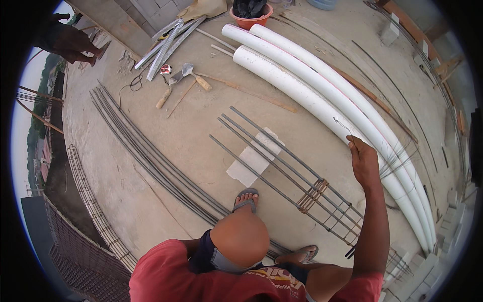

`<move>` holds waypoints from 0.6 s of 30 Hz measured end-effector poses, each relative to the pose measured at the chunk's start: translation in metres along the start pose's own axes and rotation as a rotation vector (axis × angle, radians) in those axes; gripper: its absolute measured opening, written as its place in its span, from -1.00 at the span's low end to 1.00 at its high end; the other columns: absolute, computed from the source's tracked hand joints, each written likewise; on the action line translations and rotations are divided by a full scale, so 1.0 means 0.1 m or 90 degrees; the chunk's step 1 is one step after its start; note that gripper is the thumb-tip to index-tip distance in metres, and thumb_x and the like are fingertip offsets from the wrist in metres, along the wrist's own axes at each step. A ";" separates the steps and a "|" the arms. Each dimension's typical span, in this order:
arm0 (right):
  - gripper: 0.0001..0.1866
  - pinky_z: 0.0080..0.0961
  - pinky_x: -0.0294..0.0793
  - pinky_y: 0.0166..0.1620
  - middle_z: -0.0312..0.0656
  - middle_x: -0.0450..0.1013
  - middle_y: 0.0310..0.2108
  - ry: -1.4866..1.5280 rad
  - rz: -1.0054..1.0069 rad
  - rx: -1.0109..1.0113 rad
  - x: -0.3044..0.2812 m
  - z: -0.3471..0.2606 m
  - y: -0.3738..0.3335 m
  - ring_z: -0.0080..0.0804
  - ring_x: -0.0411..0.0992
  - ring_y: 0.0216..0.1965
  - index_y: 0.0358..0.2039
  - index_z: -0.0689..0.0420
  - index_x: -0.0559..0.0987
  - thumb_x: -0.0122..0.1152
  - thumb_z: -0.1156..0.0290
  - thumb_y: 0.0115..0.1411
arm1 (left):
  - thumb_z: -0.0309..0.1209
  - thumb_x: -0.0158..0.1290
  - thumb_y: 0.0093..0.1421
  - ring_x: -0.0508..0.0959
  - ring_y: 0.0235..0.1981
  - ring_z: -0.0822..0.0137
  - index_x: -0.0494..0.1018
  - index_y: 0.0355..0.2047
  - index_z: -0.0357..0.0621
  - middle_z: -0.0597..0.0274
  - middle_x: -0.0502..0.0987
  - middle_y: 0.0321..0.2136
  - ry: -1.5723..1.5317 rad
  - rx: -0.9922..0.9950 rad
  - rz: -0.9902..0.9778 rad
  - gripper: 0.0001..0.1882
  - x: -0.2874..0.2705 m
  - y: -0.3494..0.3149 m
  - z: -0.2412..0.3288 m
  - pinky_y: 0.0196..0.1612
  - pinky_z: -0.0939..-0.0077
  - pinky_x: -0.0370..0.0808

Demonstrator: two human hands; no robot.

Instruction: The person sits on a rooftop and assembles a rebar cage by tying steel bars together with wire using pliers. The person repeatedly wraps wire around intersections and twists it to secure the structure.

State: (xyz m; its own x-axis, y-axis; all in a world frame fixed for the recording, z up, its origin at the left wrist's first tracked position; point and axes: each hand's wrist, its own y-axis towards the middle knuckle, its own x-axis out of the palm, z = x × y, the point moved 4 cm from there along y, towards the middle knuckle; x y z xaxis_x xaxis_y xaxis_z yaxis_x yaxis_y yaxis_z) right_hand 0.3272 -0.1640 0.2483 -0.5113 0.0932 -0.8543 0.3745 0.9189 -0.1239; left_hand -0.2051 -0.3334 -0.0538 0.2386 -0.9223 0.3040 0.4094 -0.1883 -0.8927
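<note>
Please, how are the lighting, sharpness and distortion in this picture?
In the head view, fisheye distortion bows the white pipes; in the head view, soft light leaves no hard shadows on the concrete floor; also there, the right hand looks fairly sharp.

Red shirt (216,288) with pale lettering (276,276) — dark blue shorts (206,247), partly grey — grey flip-flops (245,203).

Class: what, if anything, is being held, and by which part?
The right hand pinches a thin wire at the lower end of its visible length; the left hand is out of view.
</note>
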 end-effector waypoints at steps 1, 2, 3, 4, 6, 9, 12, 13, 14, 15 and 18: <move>-0.67 -0.16 0.38 0.00 0.15 0.49 -0.16 -0.013 0.006 -0.002 -0.08 -0.14 -0.13 0.10 0.44 -0.09 -0.06 0.22 0.53 -0.10 0.32 0.32 | -0.09 0.02 0.19 0.55 -0.29 0.23 0.48 -0.11 -0.22 0.07 0.57 -0.31 0.042 0.024 0.036 -0.55 -0.15 0.07 -0.08 -0.19 0.24 0.46; -0.67 -0.15 0.38 -0.01 0.14 0.49 -0.17 -0.026 0.011 -0.005 -0.16 -0.27 -0.26 0.10 0.44 -0.10 -0.05 0.21 0.53 -0.09 0.32 0.31 | -0.09 0.02 0.19 0.55 -0.29 0.23 0.48 -0.11 -0.22 0.07 0.57 -0.32 0.121 0.084 0.083 -0.55 -0.30 0.15 -0.11 -0.19 0.24 0.46; -0.70 -0.13 0.39 -0.03 0.12 0.50 -0.19 -0.029 0.046 -0.003 -0.26 -0.32 -0.44 0.10 0.45 -0.13 -0.06 0.19 0.53 -0.04 0.36 0.29 | -0.09 0.02 0.19 0.55 -0.30 0.24 0.48 -0.11 -0.22 0.08 0.57 -0.32 0.271 0.193 0.154 -0.56 -0.62 0.31 -0.11 -0.20 0.24 0.46; -0.71 -0.13 0.40 -0.04 0.12 0.50 -0.19 -0.031 0.053 -0.006 -0.35 -0.45 -0.58 0.09 0.45 -0.14 -0.07 0.19 0.53 -0.03 0.37 0.28 | -0.10 0.03 0.19 0.55 -0.31 0.24 0.48 -0.11 -0.21 0.09 0.57 -0.33 0.419 0.313 0.268 -0.56 -0.87 0.35 -0.13 -0.20 0.25 0.46; -0.73 -0.13 0.40 -0.05 0.11 0.50 -0.20 -0.059 0.072 0.017 -0.49 -0.60 -0.92 0.09 0.46 -0.16 -0.07 0.18 0.53 -0.01 0.39 0.27 | -0.12 0.01 0.22 0.56 -0.30 0.23 0.49 -0.12 -0.27 0.02 0.58 -0.34 0.089 0.252 0.380 -0.56 -1.12 -0.83 1.68 -0.18 0.35 0.46; -0.75 -0.17 0.45 -0.22 0.02 0.52 -0.29 -0.085 0.155 -0.054 -0.68 -1.02 -1.33 0.02 0.49 -0.29 -0.08 0.14 0.53 0.04 0.42 0.24 | -0.09 -0.02 0.29 0.45 -0.27 0.42 0.44 -0.02 -0.32 0.19 0.52 -0.27 0.028 0.534 0.336 -0.51 -0.86 -1.97 3.22 -0.17 0.51 0.44; -0.74 -0.21 0.44 -0.36 -0.06 0.48 -0.40 -0.107 0.216 -0.097 -0.81 -1.30 -1.74 -0.04 0.48 -0.42 -0.08 0.11 0.53 0.08 0.45 0.21 | -0.10 -0.08 0.34 0.50 -0.23 0.40 0.41 0.02 -0.31 0.14 0.53 -0.26 0.045 0.712 0.155 -0.51 -0.20 -2.67 4.11 -0.11 0.47 0.47; -0.74 -0.22 0.43 -0.41 -0.08 0.46 -0.45 -0.117 0.235 -0.109 -0.84 -1.35 -1.87 -0.07 0.47 -0.46 -0.07 0.10 0.52 0.09 0.46 0.20 | -0.13 -0.06 0.34 0.50 -0.25 0.41 0.41 0.02 -0.30 0.16 0.53 -0.27 0.054 0.768 0.119 -0.54 0.02 -2.82 4.27 -0.12 0.48 0.47; -0.73 -0.23 0.42 -0.43 -0.10 0.44 -0.47 -0.129 0.247 -0.107 -0.87 -1.39 -2.00 -0.09 0.46 -0.48 -0.07 0.10 0.52 0.10 0.47 0.19 | -0.16 -0.05 0.34 0.50 -0.26 0.42 0.41 0.01 -0.30 0.18 0.53 -0.28 0.045 0.783 0.090 -0.56 0.19 -2.89 4.35 -0.13 0.49 0.48; -0.72 -0.24 0.41 -0.45 -0.11 0.41 -0.50 -0.141 0.259 -0.104 -0.88 -1.43 -2.12 -0.10 0.45 -0.50 -0.07 0.10 0.52 0.11 0.48 0.18 | -0.18 -0.04 0.33 0.50 -0.27 0.43 0.42 0.00 -0.29 0.19 0.53 -0.29 0.036 0.798 0.059 -0.58 0.34 -2.93 4.39 -0.14 0.50 0.48; -0.71 -0.27 0.40 -0.48 -0.12 0.37 -0.53 -0.159 0.293 -0.101 -0.89 -1.47 -2.40 -0.14 0.43 -0.53 -0.08 0.11 0.52 0.15 0.50 0.15 | -0.28 -0.03 0.33 0.49 -0.32 0.47 0.44 -0.11 -0.30 0.25 0.53 -0.38 0.035 0.820 0.035 -0.69 0.63 -3.06 4.37 -0.20 0.54 0.47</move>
State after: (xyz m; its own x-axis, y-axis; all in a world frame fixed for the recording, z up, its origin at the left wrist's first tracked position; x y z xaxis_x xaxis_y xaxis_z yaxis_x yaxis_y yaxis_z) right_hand 0.1694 -0.3365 0.4281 -0.1156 0.4235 -0.8985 0.3856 0.8527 0.3523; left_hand 0.0693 -0.1866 0.3837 0.2588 -0.9368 0.2354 0.9571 0.2816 0.0685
